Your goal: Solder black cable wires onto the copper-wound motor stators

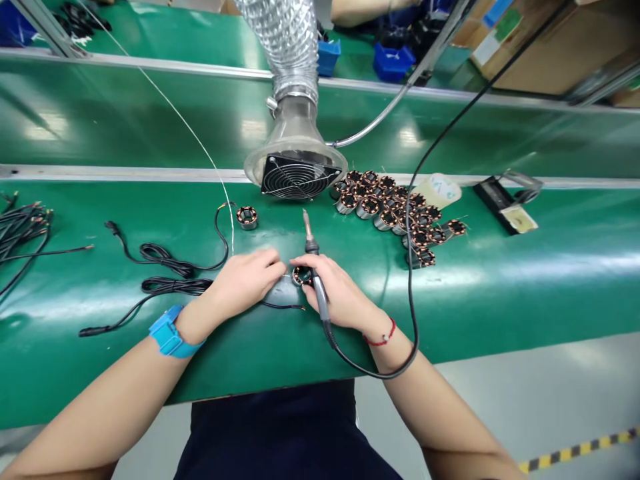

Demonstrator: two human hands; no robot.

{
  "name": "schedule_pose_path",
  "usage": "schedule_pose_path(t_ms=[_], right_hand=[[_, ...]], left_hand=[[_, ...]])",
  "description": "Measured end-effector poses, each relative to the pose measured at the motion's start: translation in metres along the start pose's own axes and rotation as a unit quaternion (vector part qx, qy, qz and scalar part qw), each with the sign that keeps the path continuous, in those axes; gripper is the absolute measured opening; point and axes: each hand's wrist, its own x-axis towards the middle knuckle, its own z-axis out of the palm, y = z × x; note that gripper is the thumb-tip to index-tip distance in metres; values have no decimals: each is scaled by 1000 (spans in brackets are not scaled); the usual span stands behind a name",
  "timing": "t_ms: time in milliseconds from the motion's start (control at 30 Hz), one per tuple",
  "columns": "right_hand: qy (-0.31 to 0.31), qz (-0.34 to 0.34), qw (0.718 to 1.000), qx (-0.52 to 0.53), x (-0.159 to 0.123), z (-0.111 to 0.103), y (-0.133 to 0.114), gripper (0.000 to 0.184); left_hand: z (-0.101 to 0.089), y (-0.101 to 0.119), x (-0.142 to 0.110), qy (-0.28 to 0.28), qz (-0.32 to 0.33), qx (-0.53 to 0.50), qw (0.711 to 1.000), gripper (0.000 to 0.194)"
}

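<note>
My right hand [345, 293] is closed around a soldering iron [321, 297], its tip pointing away from me. The same hand holds a small copper-wound motor stator [299, 275] by its rim, thumb and fingers on either side. Just left of it, my left hand [250, 277] is pinched shut, and a thin wire runs from its fingertips to the stator; the fingertips are partly hidden. Beneath the left hand lies a coiled black cable [175, 285], its stripped end showing to the right. Farther back, a second stator [247, 217] sits beside another black cable [167, 257].
A fume extractor [300, 177] hangs over the bench [480, 293]. Several stators [385, 200] stand grouped at the back right, near a tape roll [439, 190] and a black holder [500, 203]. Loose cables [23, 230] lie at left. The iron's cord [411, 267] loops over my right forearm; solder wire [219, 175] hangs down.
</note>
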Motion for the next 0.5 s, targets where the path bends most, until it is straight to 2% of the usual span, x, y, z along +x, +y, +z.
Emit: schedule_pose_path(t_ms=[133,200,267,300,367,500], right_hand=[[19,-16,999,39,-4,2,9,49],[21,-22,998,51,-6,3,11,49],[16,-17,999,35,-6,4,11,48],[11,-10,1000,21,-7,5,10,46],[7,3,1000,1,-6,7,8,44],[18,1,1000,3,-7,9,7,42]], left_hand=[[3,2,5,54,-33,-40,997,30],[3,7,8,72,-72,-118,988,28],[2,13,13,78,-125,-227,963,23],[2,16,15,76,-156,-285,943,21],[3,20,19,69,-226,-405,883,19],[0,14,19,103,-353,-574,732,20]])
